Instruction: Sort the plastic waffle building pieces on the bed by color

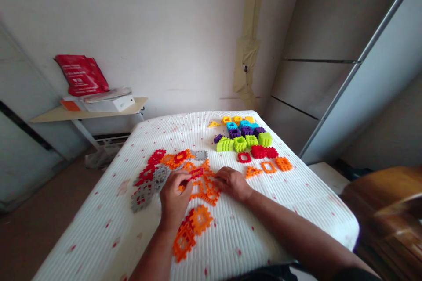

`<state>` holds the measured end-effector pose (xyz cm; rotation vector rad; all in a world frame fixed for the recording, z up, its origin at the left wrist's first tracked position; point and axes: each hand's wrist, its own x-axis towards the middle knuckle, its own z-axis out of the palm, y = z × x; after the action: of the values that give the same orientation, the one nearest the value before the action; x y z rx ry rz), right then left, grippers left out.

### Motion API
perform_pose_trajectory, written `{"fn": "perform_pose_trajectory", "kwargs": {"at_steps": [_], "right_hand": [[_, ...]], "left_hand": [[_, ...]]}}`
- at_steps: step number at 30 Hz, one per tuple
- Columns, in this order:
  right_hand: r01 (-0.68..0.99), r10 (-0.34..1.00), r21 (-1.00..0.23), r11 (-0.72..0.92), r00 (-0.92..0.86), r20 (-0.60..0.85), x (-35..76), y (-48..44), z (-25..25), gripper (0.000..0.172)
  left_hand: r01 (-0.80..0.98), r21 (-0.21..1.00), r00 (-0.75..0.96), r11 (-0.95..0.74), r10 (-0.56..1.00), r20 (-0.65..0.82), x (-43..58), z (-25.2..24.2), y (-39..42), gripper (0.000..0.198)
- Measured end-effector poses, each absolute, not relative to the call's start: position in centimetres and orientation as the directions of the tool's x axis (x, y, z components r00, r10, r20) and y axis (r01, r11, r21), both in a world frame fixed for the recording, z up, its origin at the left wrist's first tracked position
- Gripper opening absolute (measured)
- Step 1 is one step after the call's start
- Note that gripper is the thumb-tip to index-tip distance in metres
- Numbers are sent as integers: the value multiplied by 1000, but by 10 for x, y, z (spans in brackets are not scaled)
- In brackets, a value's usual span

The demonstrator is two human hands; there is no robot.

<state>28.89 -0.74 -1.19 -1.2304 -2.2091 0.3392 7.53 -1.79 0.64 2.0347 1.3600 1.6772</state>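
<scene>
My left hand (176,192) is closed, with a red interlocking plastic building piece (197,173) pinched between thumb and fingers. It hovers over a loose heap of orange building pieces (211,189). At the right edge of that heap rests my right hand (233,183), its fingers bent together and touching the orange pieces; what lies under the fingertips is hidden. Grey building pieces (141,198) and red building pieces (149,169) lie left of my left hand. Closer to me, an orange square piece (201,219) overlaps others.
Sorted stacks stand toward the back right: yellow pieces (237,120), blue pieces (231,126), purple pieces (246,131), green pieces (240,144) and red stacks (259,152). All lie on a white quilted cover (108,184). A side table (52,117) holds a red bag (81,74).
</scene>
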Motion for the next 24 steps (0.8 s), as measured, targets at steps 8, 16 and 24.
{"fn": "perform_pose_trajectory", "kwargs": {"at_steps": [8,16,24], "right_hand": [[410,929,-836,364,-226,294,294,-11,4,35],[349,867,-808,475,-342,362,283,-18,9,50],[407,812,-719,563,-436,389,288,-16,10,44]], "left_hand": [[676,342,125,-653,559,820,83,10,-31,11],[678,273,208,-682,535,819,88,3,-33,13],[647,182,320,-740,481,816,94,-1,-35,15]]}}
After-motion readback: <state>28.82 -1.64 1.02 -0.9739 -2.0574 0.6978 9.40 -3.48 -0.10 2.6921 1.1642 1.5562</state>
